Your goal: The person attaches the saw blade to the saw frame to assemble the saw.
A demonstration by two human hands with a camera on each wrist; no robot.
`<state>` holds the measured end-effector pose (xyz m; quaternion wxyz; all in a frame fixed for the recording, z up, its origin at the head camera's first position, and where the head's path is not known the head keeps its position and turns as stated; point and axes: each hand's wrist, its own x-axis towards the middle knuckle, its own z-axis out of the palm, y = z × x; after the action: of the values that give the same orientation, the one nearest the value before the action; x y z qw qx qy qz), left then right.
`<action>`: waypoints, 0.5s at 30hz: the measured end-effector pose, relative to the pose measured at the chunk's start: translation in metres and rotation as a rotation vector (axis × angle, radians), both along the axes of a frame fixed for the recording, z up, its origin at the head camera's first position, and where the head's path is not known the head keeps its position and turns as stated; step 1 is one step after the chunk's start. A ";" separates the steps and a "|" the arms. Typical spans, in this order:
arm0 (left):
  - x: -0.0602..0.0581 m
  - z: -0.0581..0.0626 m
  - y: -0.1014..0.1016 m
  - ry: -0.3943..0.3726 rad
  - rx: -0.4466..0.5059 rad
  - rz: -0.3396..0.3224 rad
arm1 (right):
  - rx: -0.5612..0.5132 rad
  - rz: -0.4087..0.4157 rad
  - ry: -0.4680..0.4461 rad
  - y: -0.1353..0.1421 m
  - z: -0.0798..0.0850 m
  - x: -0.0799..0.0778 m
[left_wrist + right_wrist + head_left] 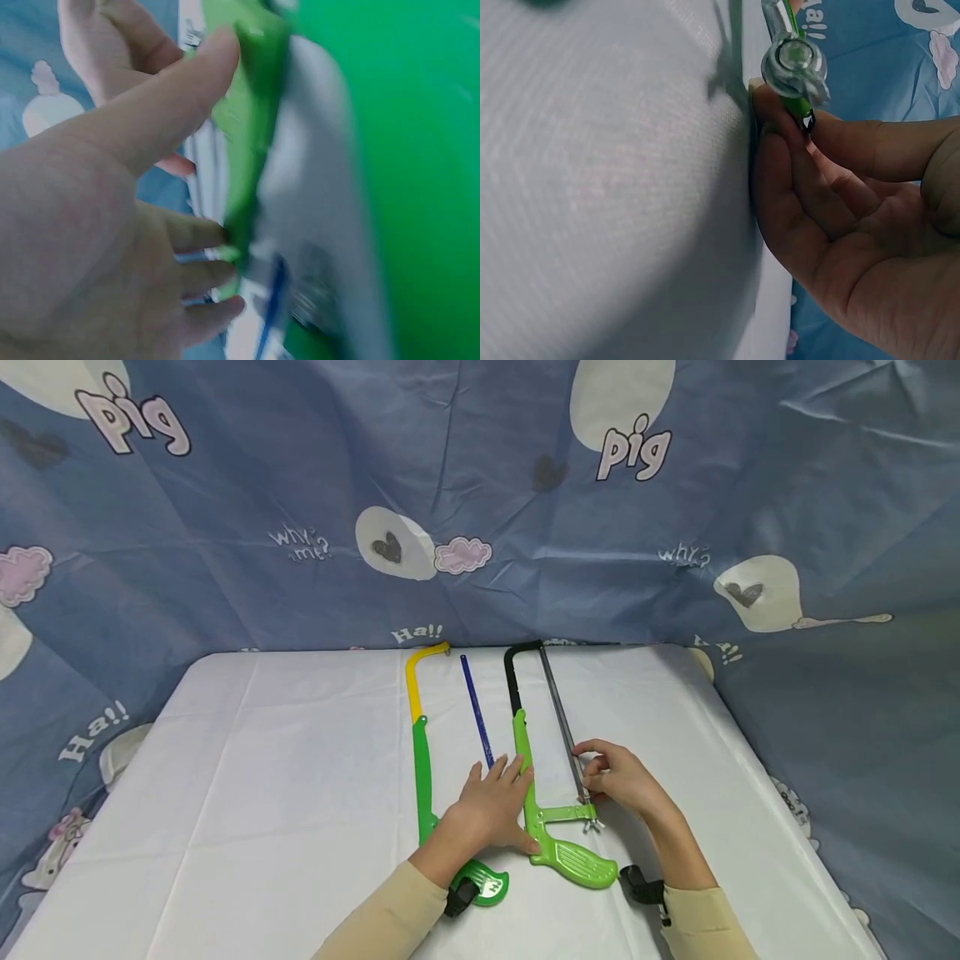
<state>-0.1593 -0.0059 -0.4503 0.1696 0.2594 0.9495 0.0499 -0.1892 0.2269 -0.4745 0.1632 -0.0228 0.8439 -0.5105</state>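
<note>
A light green hacksaw (576,862) with a black front arm lies on the white-covered table, its grey blade (558,702) running along the right side. My left hand (491,806) rests against its frame with fingers spread, the thumb reaching the handle. Near the lower end of the blade, my right hand (628,783) pinches it between thumb and fingers. A silver wing nut (795,61) sits just above those fingertips in the right wrist view. Left of this saw lies a loose blue hacksaw blade (476,703), its lower end hidden by my left hand.
A second hacksaw (423,768), green with a yellow front arm and no blade fitted, lies farther left, partly under my left forearm. Behind the white tablecloth (300,760) hangs a blue printed curtain (510,527). Black straps (641,887) circle the wrists.
</note>
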 end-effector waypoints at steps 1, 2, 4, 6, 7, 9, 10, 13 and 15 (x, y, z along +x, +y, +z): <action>0.000 0.002 0.003 -0.003 -0.015 0.005 | 0.000 0.002 0.004 0.000 0.000 0.000; -0.001 0.004 0.005 -0.004 -0.032 0.010 | -0.001 0.003 0.008 0.000 0.000 0.000; -0.001 0.006 0.011 0.000 -0.066 0.023 | -0.006 0.011 0.016 0.000 0.000 -0.001; 0.000 0.006 0.017 0.026 -0.103 0.035 | -0.008 0.012 0.019 0.001 -0.001 -0.001; 0.000 0.005 0.020 0.048 -0.116 0.041 | -0.008 0.013 0.020 0.001 -0.001 -0.001; 0.001 0.002 0.025 0.111 -0.137 0.061 | -0.009 0.012 0.022 0.002 -0.001 -0.001; 0.001 0.000 0.029 0.146 -0.151 0.073 | -0.006 0.007 0.020 0.002 -0.001 0.000; 0.004 -0.005 0.038 0.239 -0.199 0.103 | -0.003 0.000 0.011 0.002 -0.002 0.001; 0.006 -0.008 0.045 0.278 -0.246 0.116 | 0.000 -0.006 0.006 0.001 -0.002 0.003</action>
<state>-0.1532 0.0390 -0.4583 0.0642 0.1859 0.9760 -0.0931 -0.1865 0.2281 -0.4765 0.1594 -0.0219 0.8443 -0.5111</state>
